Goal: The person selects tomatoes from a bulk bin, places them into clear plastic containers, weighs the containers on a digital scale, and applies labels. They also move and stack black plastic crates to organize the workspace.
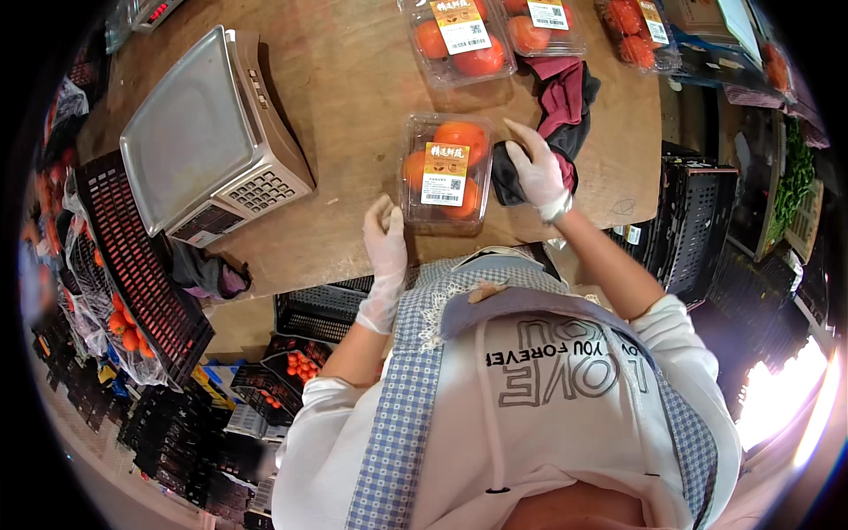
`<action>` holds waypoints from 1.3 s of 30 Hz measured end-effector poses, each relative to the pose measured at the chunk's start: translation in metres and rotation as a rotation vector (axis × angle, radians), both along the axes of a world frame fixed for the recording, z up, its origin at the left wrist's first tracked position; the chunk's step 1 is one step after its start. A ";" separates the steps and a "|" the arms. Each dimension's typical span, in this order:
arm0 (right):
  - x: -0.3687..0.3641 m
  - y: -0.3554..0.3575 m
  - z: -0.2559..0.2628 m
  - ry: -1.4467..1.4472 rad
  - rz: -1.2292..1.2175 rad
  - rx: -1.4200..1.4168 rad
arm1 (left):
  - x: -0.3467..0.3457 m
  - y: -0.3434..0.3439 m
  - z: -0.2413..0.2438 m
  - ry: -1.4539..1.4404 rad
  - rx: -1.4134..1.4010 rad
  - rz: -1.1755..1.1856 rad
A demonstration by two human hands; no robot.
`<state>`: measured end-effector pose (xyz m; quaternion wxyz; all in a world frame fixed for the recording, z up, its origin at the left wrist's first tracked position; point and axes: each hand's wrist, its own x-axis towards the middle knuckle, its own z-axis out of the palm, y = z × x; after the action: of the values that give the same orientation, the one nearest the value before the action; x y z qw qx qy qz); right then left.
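A clear plastic clamshell box of tomatoes lies in front of me on the wooden table, its lid bearing a printed label. My left hand, in a thin translucent glove, is beside the box's near left corner. Its fingers are loosely curled together, and nothing shows in them. To the right of the box is my right hand, gloved the same way, with thumb and fingers apart and nothing held. Under and behind it lies a crumpled dark grey and maroon cloth.
A weighing scale with a metal pan stands at the left of the table. More tomato boxes lie along the far side. A black plastic crate adjoins the left edge; stacked crates stand at the right.
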<state>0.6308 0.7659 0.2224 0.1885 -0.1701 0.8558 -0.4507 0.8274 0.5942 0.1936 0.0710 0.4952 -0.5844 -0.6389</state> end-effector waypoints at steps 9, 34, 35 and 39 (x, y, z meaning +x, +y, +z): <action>-0.038 -0.018 0.013 -0.009 0.318 0.303 | -0.008 0.045 0.041 0.097 0.488 0.449; -0.042 -0.030 0.026 0.784 1.162 0.562 | -0.056 0.102 0.050 -0.131 -1.006 -0.260; -0.043 -0.037 0.023 0.778 1.226 0.660 | -0.064 0.097 0.049 -0.142 -1.040 -0.273; -0.032 -0.068 0.031 0.804 1.498 0.957 | -0.074 0.087 0.025 -0.245 -1.076 -0.360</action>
<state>0.5989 0.6975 0.2539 0.1693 -0.7167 0.6190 0.2729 0.7536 0.6817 0.2190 0.1350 0.3525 -0.9059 -0.1921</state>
